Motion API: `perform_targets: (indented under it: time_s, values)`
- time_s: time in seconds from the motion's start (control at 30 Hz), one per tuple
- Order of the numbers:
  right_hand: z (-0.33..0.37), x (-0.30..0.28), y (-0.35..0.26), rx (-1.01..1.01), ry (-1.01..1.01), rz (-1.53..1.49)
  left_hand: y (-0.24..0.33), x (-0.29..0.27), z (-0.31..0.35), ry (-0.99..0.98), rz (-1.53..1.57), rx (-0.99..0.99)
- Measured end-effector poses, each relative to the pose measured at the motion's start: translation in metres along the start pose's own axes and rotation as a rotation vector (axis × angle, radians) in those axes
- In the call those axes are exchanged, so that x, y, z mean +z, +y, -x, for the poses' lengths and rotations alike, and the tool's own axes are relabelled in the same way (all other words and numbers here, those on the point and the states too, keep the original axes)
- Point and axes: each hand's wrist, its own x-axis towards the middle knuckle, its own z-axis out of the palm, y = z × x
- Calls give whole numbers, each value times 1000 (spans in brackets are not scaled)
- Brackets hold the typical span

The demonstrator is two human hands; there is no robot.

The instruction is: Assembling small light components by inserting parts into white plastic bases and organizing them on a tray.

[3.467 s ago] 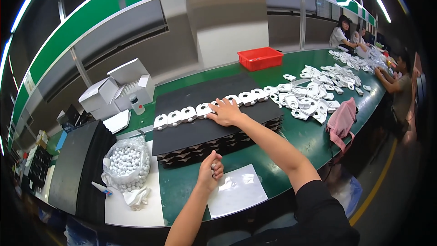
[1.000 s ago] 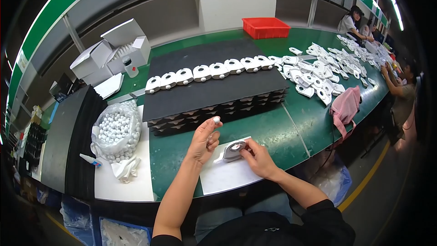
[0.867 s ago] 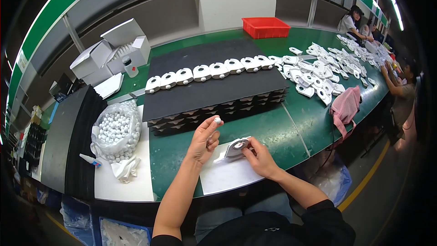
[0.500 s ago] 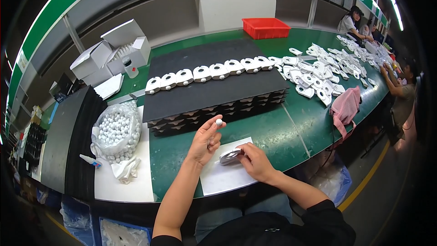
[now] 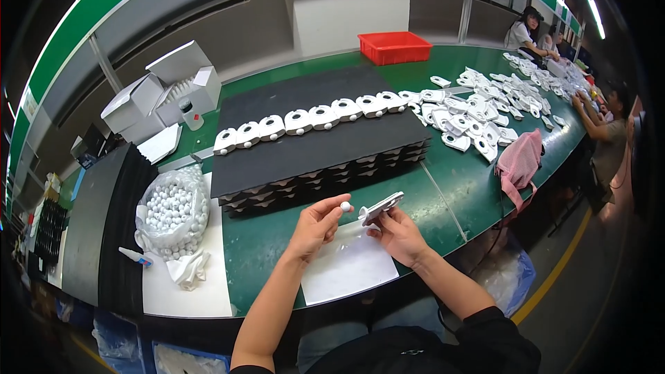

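A small white ball is pinched at the fingertips of my left hand, just left of the part in the other hand. My right hand grips a flat white plastic piece, tilted up on edge and held off the table. Ball and piece are close but apart. Beneath them lies a white paper sheet. Beyond the hands, a row of similar white plastic pieces, several with a ball at the front end, lines the top black board of a stack.
A clear bag of white balls sits at left, beside a small glue bottle and a crumpled white cloth. Loose white pieces heap at right, near a pink bag. A red bin stands behind; people work at far right.
My right hand has lifted the white piece off the paper and turned it up on edge. My left hand has brought the ball slightly right and down, nearer to it.
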Motion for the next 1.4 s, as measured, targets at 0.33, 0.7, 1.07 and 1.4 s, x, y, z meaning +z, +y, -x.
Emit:
perform_targets:
  time_s: [0.33, 0.7, 1.07, 1.4]
  values:
    - [-3, -1, 3, -70, 13, 5, -9, -3, -2, -40, -156, 4]
    - [-2, 0, 3, -139, -22, 68, -6, -1, -1, -19, -118, -49]
    - [-4, 9, -10, -111, -13, 250, -19, -1, -1, 4, -515, 350]
    - [-80, 86, -55, -269, -287, 707, -16, -25, -12, 41, 3, 242]
